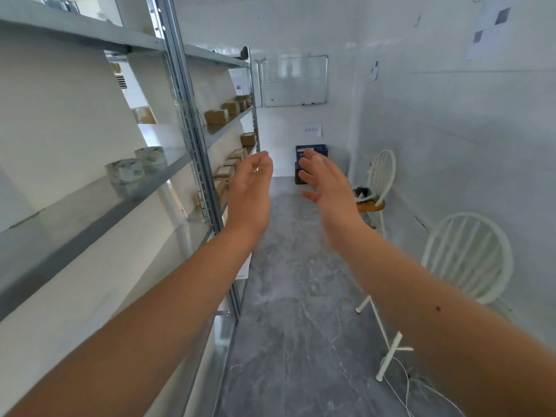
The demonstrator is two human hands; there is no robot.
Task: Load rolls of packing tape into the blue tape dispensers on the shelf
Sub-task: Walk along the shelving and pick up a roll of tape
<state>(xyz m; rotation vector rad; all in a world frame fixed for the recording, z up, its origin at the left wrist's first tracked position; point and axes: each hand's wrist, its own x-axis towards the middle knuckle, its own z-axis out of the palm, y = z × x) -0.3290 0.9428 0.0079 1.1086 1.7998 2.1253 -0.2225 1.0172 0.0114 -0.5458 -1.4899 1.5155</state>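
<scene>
Left hand (249, 188) well right of rolls (136, 169).

Bare hands and forearms

The left hand (251, 192) and left forearm (156, 308) are bare, likewise the right hand (329, 191) and right forearm (451, 323), which carries a small dark spot (438, 308) at 4 o'clock in view.

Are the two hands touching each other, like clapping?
Apart. The head view shows the left hand and the right hand held up with palms facing, and grey floor shows plainly in the gap between them.
</scene>
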